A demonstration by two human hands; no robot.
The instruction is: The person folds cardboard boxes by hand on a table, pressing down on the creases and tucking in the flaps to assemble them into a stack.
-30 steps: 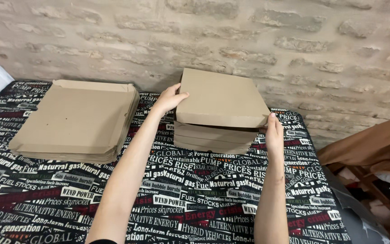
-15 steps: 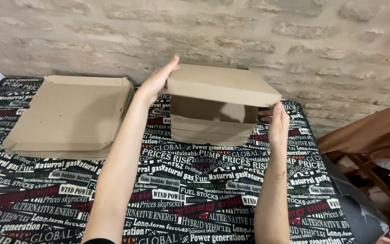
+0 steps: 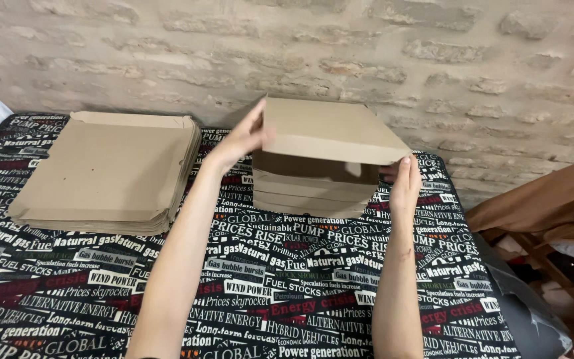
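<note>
A folded brown cardboard box (image 3: 330,129) is held above a short stack of similar folded boxes (image 3: 307,196) at the back of the table. My left hand (image 3: 244,136) grips its left edge and my right hand (image 3: 405,179) holds its right front corner. The lifted box is tilted, with its front edge raised clear of the stack so a dark gap shows beneath it. Both forearms reach forward over the printed tablecloth (image 3: 287,292).
A larger stack of flat, unfolded cardboard sheets (image 3: 107,173) lies at the left of the table. A rough brick wall (image 3: 367,53) stands right behind. Wooden furniture (image 3: 553,213) and a dark bag (image 3: 533,319) sit off the table's right edge.
The top box has been lifted off the stack and raised higher, its front opening a gap. Both hands rose with it.
</note>
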